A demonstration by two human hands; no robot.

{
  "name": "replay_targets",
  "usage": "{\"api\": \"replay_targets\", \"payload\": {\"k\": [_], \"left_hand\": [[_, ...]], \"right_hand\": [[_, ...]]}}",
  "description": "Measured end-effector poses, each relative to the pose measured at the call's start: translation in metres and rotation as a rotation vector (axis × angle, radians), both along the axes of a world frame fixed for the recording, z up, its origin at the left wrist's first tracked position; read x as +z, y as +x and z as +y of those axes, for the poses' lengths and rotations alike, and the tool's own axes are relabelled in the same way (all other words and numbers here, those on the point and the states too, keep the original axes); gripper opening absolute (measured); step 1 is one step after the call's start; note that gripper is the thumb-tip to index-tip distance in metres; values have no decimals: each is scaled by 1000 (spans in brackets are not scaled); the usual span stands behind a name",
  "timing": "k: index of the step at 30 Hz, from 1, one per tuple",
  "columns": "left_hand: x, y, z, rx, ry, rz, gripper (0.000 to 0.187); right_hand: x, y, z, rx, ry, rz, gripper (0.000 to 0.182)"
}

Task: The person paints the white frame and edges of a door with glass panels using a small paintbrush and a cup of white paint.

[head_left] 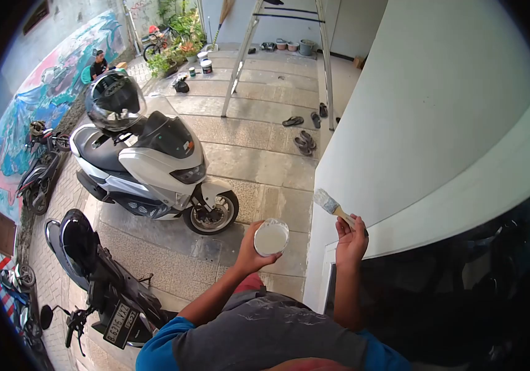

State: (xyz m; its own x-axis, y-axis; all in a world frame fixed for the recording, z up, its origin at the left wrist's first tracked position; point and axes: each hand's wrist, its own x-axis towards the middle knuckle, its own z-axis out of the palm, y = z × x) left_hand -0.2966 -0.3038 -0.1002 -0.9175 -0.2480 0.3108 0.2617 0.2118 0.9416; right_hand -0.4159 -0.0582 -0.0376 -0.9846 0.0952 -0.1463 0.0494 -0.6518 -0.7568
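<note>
My left hand (pixel 251 253) is wrapped round a cup of white paint (pixel 271 237), held out in front of my body with its top facing up. Dried white smears mark the cup's rim. In my right hand (pixel 353 242) is a paintbrush (pixel 334 209), its pale handle pinched between the fingers. The brush's whitish bristles point up and to the left, close in front of the white wall (pixel 426 105). A dark window (pixel 438 297) lies below and to the right of my right hand.
A white scooter (pixel 153 167) with a helmet (pixel 115 102) stands ahead to the left; a dark motorbike (pixel 101 284) is nearer. A ladder (pixel 323 68) rises from the tiled floor, with sandals (pixel 304 143) nearby. Paint buckets (pixel 206 66) and a seated person (pixel 98 65) are farther back.
</note>
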Motion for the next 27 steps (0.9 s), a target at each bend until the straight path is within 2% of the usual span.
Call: {"api": "replay_targets", "payload": {"k": [3, 9, 11, 15, 21, 27], "left_hand": [[-4, -57, -29, -40, 71, -38, 87], [13, -174, -97, -126, -11, -19, 90], [18, -208, -118, -133, -78, 65, 90], [26, -270, -151, -182, -64, -38, 90], [9, -362, -181, -138, -81, 0, 90], [6, -466, -200, -82, -22, -51, 89]], "right_hand": [[-2, -48, -25, -30, 2, -32, 30], [-1, -146, -77, -86, 29, -58, 32], [4, -174, -94, -112, 38, -74, 33], [3, -226, -120, -153, 44, -109, 37], [-18, -317, -146, -142, 59, -162, 37], [-27, -448, -168, -54, 37, -152, 36]]}}
